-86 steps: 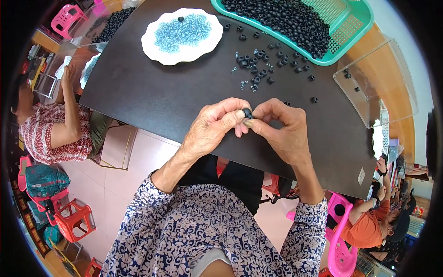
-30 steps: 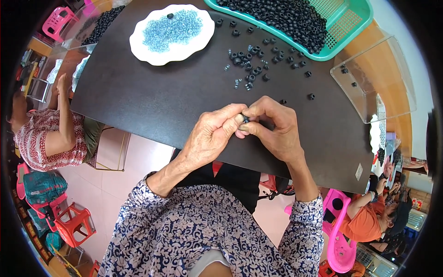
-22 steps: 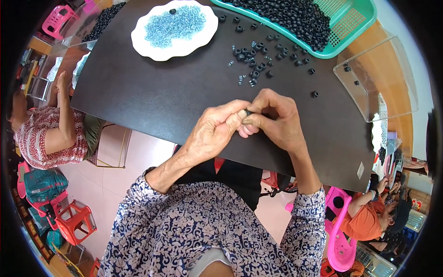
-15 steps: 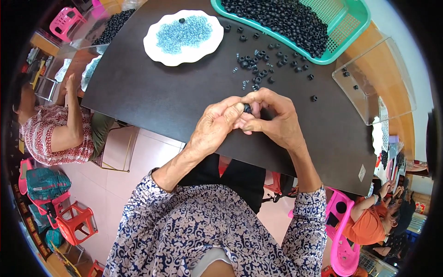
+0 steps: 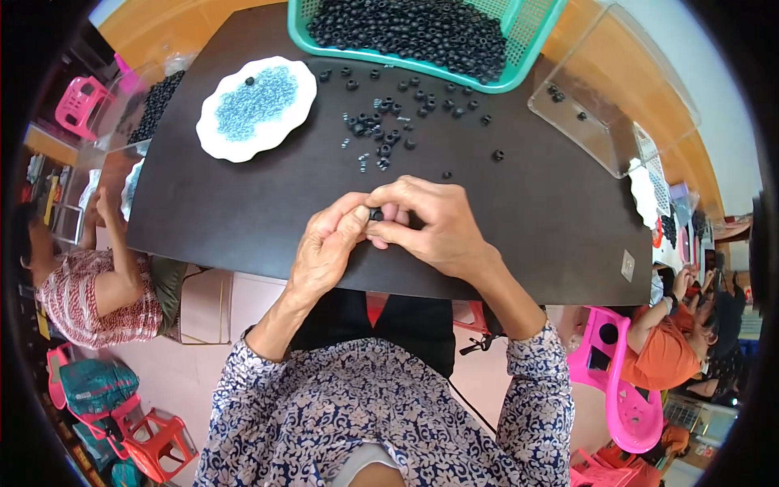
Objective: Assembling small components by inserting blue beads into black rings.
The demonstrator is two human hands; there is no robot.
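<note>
Above the near part of the dark table, my left hand pinches a small round black plastic piece between thumb and fingers. From the other side my right hand closes on the same piece with thumb and forefinger, so the hands meet around it. Most of it is hidden by fingertips. Beyond my hands lies a loose cluster of similar black pieces, some with holes, and several small metal springs. A white scalloped plate at the left bears a heap of springs and one black piece.
A green plastic basket full of black pieces stands at the far edge. On the right is a clear plastic bin with a few pieces. One person sits at the left, another in orange at the right, near a pink chair.
The view has shifted, so the plate, basket and my hands appear further left and lower. My right thumb and forefinger have drawn closer together around the black piece.
</note>
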